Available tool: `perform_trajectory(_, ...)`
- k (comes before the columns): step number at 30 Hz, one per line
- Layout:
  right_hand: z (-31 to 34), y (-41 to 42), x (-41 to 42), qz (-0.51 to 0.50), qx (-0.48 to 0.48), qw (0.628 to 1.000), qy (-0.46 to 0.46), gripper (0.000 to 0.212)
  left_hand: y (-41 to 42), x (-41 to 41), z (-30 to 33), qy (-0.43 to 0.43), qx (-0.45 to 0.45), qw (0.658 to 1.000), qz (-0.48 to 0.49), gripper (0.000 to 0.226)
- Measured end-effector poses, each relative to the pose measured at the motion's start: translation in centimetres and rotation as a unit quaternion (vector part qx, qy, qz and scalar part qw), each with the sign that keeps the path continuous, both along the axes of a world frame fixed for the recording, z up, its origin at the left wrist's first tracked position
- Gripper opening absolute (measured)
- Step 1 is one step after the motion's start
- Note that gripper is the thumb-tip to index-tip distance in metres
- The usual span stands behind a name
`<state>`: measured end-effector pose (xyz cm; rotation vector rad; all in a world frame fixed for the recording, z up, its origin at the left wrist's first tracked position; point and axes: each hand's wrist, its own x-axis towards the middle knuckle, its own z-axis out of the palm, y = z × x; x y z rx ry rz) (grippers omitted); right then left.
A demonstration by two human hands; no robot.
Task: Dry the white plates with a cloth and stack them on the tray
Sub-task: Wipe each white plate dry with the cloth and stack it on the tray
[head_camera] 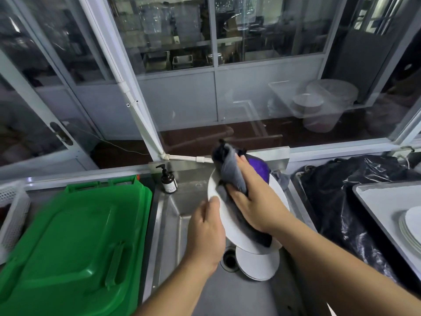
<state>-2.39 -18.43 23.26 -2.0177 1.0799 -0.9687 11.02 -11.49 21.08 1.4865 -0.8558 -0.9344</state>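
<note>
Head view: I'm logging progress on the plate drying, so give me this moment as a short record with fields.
left hand: grips the edge of the held plate
right hand: presses the grey cloth on the plate's face
held plate: tilted, above the sink
plates in sink: more white plates beside the drain
tray: at right, holds a stack of plates
other items: green lid at left, pump bottle at the sink corner
</note>
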Motion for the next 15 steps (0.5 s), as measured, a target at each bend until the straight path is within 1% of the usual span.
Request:
perform_trajectory(2, -0.1, -0.5, 0.8, -0.084, 0.037, 0.995, -0.045, 0.049, 0.4, -0.2, 0.7, -0.032, -0.020, 0.999, 0.006, 0.025)
perform_trajectory(4, -0.2, -0.2, 1.9, -0.159, 0.115, 0.973, -0.121, 0.041, 0.6, -0.3, 1.3, -0.069, -0.042, 0.997, -0.002, 0.027)
perform_trajectory(6, -0.1, 0.7, 2.8, -0.199, 0.216, 0.933, -0.208, 0.035, 0.8, -0.5, 1.5, -0.115, -0.059, 0.991, -0.028, 0.034)
perform_trajectory(7, 0.1, 1.3, 3.1, -0.205, 0.278, 0.906, -0.245, 0.030, 0.9, -0.6, 1.3, -0.150, -0.061, 0.986, -0.049, 0.041)
perform_trajectory(8, 0.2, 1.8, 3.3, -0.197, 0.348, 0.873, -0.279, 0.030, 1.1, -0.7, 1.1, -0.193, -0.062, 0.977, -0.070, 0.049)
perform_trajectory(9, 0.2, 2.0, 3.3, -0.171, 0.419, 0.834, -0.318, 0.042, 1.2, -0.8, 0.9, -0.238, -0.065, 0.965, -0.086, 0.056)
perform_trajectory(10, 0.2, 2.2, 3.2, -0.135, 0.474, 0.794, -0.356, 0.061, 1.4, -0.8, 0.7, -0.281, -0.070, 0.953, -0.095, 0.062)
perform_trajectory(11, 0.3, 2.3, 3.0, -0.098, 0.501, 0.767, -0.389, 0.075, 1.5, -0.7, 0.6, -0.318, -0.073, 0.940, -0.101, 0.067)
perform_trajectory(12, 0.5, 2.2, 2.8, -0.066, 0.501, 0.760, -0.410, 0.080, 1.5, -0.6, 0.6, -0.350, -0.072, 0.927, -0.110, 0.071)
perform_trajectory(13, 0.7, 2.2, 2.6, -0.052, 0.486, 0.763, -0.423, 0.081, 1.5, -0.4, 0.7, -0.374, -0.069, 0.917, -0.122, 0.073)
perform_trajectory(15, 0.9, 2.2, 2.0, -0.057, 0.459, 0.778, -0.425, 0.082, 1.4, -0.2, 1.1, -0.399, -0.075, 0.902, -0.144, 0.074)
